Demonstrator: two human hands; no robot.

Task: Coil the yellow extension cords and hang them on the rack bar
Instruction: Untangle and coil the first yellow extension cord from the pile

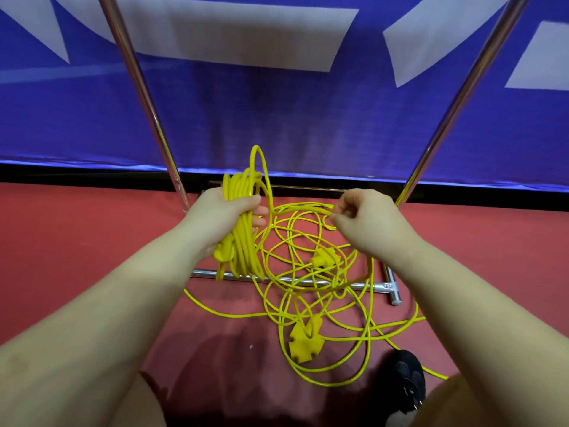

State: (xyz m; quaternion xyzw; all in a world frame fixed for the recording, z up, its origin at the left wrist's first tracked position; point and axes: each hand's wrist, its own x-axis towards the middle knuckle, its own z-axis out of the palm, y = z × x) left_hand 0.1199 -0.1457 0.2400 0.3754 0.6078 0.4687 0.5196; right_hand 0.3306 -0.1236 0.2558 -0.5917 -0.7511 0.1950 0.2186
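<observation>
My left hand (223, 215) has its fingers curled tight round a bundle of coiled yellow cord (243, 238), loops standing above the fingers and hanging below them. My right hand (365, 221) pinches a single strand (303, 208) between thumb and fingertips, level with the left. Beneath both hands the loose tangle (323, 303) lies on the red floor (77, 241), across the rack's chrome base bar (363, 285).

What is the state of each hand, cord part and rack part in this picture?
left hand: grips the coiled bundle.
coiled bundle: several loops, held above the floor.
right hand: pinches a loose strand.
loose cord: tangled on the floor, uncoiled.
socket block: lying on the floor.
rack base bar: on the floor, cord across it.
</observation>
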